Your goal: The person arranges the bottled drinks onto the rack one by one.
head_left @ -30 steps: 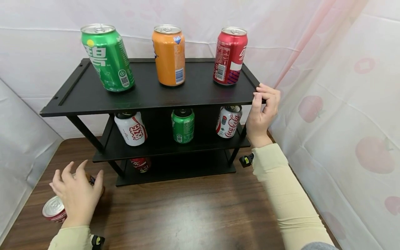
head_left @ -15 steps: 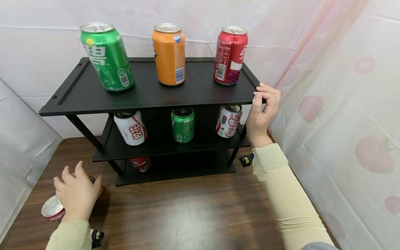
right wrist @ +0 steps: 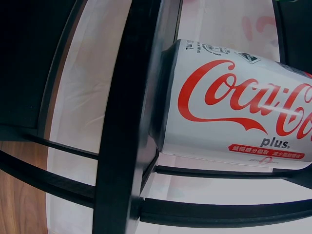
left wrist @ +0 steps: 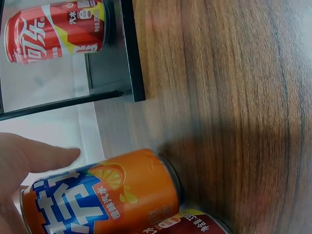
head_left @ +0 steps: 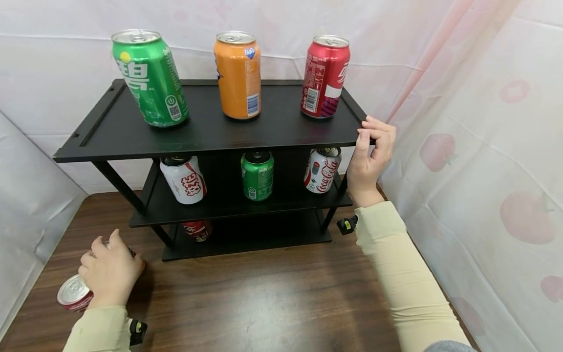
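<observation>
My left hand (head_left: 110,274) reaches over an orange soda can (left wrist: 139,190) standing on the wooden table at the left. In the left wrist view its thumb (left wrist: 56,158) is stretched out beside the can, with a gap between them. The hand hides most of this can in the head view. Close by it stands a dark red can (head_left: 75,293) with a silver lid. At the other side, my right hand (head_left: 369,159) grips the front right corner of the black three-tier shelf (head_left: 211,139).
On the top tier stand a green can (head_left: 151,83), an orange Fanta can (head_left: 237,78) and a red can (head_left: 324,80). The middle tier holds a white-and-red can (head_left: 182,181), a green Sprite can (head_left: 257,178) and a Coca-Cola plus can (right wrist: 239,107). A red can (left wrist: 58,31) is on the bottom tier.
The left hand has lowered slightly over the orange soda can, its fingers and thumb drawing in closer around it. The right hand stays at the shelf corner.
</observation>
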A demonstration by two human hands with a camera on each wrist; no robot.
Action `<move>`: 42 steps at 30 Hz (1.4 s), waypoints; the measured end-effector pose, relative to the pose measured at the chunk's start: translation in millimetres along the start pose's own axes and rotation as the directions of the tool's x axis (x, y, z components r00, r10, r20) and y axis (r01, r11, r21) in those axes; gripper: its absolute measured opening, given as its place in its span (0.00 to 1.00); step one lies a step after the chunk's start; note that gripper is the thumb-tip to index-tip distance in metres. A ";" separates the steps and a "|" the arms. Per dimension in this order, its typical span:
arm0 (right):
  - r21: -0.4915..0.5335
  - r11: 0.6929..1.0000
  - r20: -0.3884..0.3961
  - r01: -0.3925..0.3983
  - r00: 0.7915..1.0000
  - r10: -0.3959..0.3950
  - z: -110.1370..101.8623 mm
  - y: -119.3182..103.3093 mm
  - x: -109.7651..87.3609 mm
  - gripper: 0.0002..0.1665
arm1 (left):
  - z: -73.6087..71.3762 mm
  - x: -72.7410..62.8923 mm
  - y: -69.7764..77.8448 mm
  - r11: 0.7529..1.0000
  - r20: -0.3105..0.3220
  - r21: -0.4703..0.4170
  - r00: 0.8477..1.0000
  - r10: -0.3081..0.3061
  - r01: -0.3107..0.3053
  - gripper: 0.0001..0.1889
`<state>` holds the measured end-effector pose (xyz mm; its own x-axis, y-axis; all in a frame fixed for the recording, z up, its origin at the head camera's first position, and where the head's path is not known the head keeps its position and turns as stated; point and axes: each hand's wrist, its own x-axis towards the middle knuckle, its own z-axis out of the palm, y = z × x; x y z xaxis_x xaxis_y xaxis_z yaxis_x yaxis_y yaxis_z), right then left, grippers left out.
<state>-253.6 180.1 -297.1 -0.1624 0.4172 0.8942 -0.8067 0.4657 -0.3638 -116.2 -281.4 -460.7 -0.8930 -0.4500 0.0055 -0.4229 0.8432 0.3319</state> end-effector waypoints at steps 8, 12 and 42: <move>-0.004 1.000 0.000 0.003 1.000 -0.003 0.6 -3.5 1.6 0.16 | -3.9 -0.2 -4.8 0.998 0.046 0.041 0.998 0.042 -0.044 0.43; -0.002 1.000 -0.002 0.000 1.000 0.000 1.2 -4.6 2.2 0.16 | -5.9 -0.4 -6.1 0.995 0.049 0.061 0.996 0.074 -0.077 0.40; 0.008 1.000 -0.002 0.018 1.000 -0.018 -1.1 4.6 -0.6 0.16 | -8.8 -3.5 -17.5 0.981 0.034 0.080 0.984 0.176 -0.178 0.49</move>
<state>-256.6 182.9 -299.6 -0.1462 0.4104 0.9001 -0.8140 0.4671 -0.3452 -104.3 -297.1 -458.2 -0.9583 -0.2840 0.0315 -0.2676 0.9308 0.2489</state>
